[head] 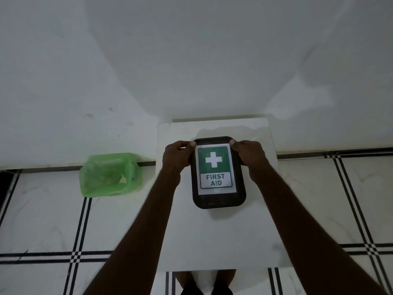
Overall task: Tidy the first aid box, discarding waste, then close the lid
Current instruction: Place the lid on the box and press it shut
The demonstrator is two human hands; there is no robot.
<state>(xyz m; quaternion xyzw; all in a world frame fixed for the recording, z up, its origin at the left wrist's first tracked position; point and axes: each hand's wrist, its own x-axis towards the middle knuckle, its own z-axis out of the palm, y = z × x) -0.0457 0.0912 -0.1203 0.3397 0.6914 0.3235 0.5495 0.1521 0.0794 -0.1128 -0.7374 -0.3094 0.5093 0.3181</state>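
I have the box [219,173] on the white table [212,241], its lid [214,167] down with the first-aid label facing up. My left hand [177,155] and right hand [249,155] each pinch a far corner of the lid. Whether I am opening or sealing it, I cannot tell. The green-lined bin [109,174] waits on the floor to my left. Next calls for an even pull or press at both corners.

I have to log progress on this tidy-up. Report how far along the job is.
Done, it seems: the black plastic first aid box has its lid with the green-and-white FIRST AID label lying flat on top. In hand: the left hand and right hand grip the box's far corners. Left: unclear, since the contents are hidden. The green-bagged bin stands on the floor to the left.
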